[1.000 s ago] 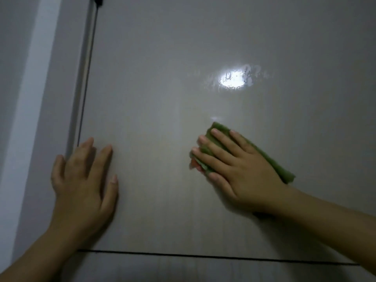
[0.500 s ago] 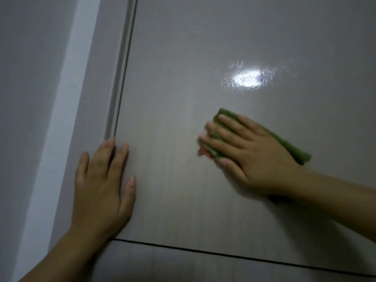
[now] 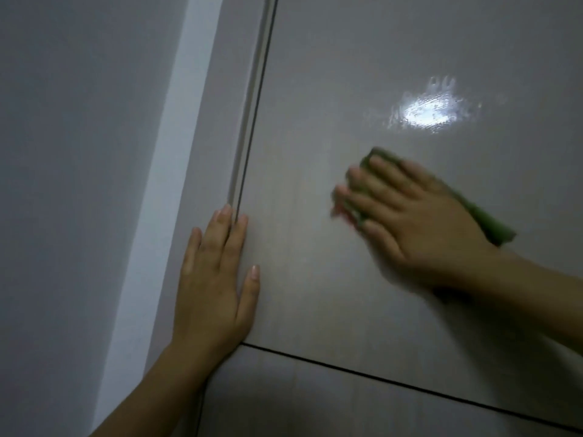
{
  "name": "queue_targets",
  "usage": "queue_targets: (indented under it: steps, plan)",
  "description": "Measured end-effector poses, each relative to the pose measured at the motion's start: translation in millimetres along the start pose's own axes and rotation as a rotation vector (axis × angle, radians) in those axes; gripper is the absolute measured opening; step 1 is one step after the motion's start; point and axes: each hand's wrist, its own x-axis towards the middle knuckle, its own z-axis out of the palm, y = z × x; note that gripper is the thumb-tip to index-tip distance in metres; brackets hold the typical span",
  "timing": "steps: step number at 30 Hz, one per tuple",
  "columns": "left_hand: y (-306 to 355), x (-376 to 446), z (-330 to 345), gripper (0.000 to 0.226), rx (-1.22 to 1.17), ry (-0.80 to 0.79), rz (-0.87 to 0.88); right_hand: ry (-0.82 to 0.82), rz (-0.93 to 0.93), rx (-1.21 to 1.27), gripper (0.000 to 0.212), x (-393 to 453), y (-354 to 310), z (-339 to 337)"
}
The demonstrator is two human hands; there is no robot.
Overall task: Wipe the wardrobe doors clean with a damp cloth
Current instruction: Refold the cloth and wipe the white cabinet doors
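the right hand (image 3: 419, 225) lies flat on the wardrobe door (image 3: 331, 89), fingers straight and slightly spread, pressing a green cloth (image 3: 492, 223) against the panel. the grip here is no pinch – the fingers lie stretched over the cloth and hold it down by pressure alone. the cloth sits in the middle of the door's visible part, well apart from its left edge; one end peeks out past the fingertips toward the upper left, the other end sticks out beyond the heel of the hand toward the right. a bit of reddish colour shows at the fingertips, too blurred to tell what it is. the whole right hand and the cloth are smeared with motion blur.

the left hand (image 3: 214, 285) rests open on the door near its lower left corner, fingers straight and close together, thumb set apart to the right. its middle fingertips reach the dark vertical gap (image 3: 252, 121) at the door's left edge, and its wrist lies just at the dark horizontal gap (image 3: 378, 378) along the door's bottom edge.

above the right hand a bright reflection (image 3: 426, 111) shines on the panel – streaky, wet-looking marks ring it. left of the door stands a pale frame strip (image 3: 167, 152), then a grey wall (image 3: 63, 152).
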Motion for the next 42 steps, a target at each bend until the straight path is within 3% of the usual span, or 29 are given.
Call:
queue_targets:
  steps: [2, 4, 8, 12, 14, 16, 19, 23, 25, 27, 30, 33, 34, 37, 39, 42]
  plan:
    - [-3.7, -9.0, -0.3, 0.061, -0.02, 0.0, -0.053, 0.048, 0.27, 0.001, 0.055, 39.6, -3.3, 0.1]
    - [-7.4, -16.2, 0.8, 0.062, -0.016, 0.015, -0.078, 0.071, 0.367, 0.021, 0.056, 71.6, -35.6, 7.6]
    - [-11.5, -22.3, 3.0, 0.062, -0.016, 0.049, -0.092, 0.046, 0.029, 0.088, 0.056, 57.1, -130.5, 25.1]
    - [-12.9, -28.6, -0.4, 0.062, -0.029, 0.019, -0.087, -0.031, -0.186, 0.148, 0.054, 4.6, -132.1, 21.7]
    - [-13.3, -30.1, -1.4, 0.063, -0.036, 0.015, -0.079, 0.0, -0.118, 0.113, 0.054, 17.1, -108.9, 20.3]
    - [-13.9, -30.8, -1.4, 0.063, -0.051, 0.021, -0.09, 0.029, 0.075, 0.053, 0.055, 48.1, -92.0, 19.7]
    - [-15.5, -31.1, -0.1, 0.062, -0.067, 0.048, -0.079, 0.081, 0.286, 0.036, 0.057, 73.2, -113.1, 22.4]
    - [-16.9, -31.2, -3.1, 0.06, -0.114, 0.052, -0.084, -0.022, -0.032, 0.114, 0.057, 6.9, -176.1, 29.1]
    - [-16.0, -31.8, -4.9, 0.06, -0.122, 0.023, -0.093, -0.069, -0.111, 0.125, 0.056, -26.2, -160.5, 24.3]
    - [-14.2, -32.2, -5.5, 0.061, -0.074, -0.004, -0.109, -0.062, -0.054, 0.102, 0.054, -39.0, -124.0, 19.8]
    - [-8.4, -31.7, -5.3, 0.064, 0.011, -0.047, -0.153, 0.015, 0.19, 0.055, 0.054, -32.5, -84.0, 11.7]
    - [4.8, -30.3, -8.1, 0.068, 0.009, -0.099, -0.216, 0.039, 0.42, 0.074, 0.056, -23.0, -109.3, 13.7]
    - [11.3, -29.2, -9.6, 0.069, -0.006, -0.109, -0.236, 0.031, 0.384, 0.094, 0.056, -27.1, -122.2, 16.1]
    - [31.5, -25.0, -13.2, 0.068, -0.04, -0.118, -0.23, -0.038, -0.006, 0.091, 0.053, -62.9, -122.2, 18.3]
    - [44.0, -23.5, -13.0, 0.066, -0.065, -0.139, -0.187, -0.057, -0.059, 0.098, 0.051, -84.3, -82.2, 11.9]
    - [63.1, -21.8, -8.5, 0.063, -0.119, -0.173, -0.125, -0.012, 0.291, 0.051, 0.053, -99.4, -11.6, -1.6]
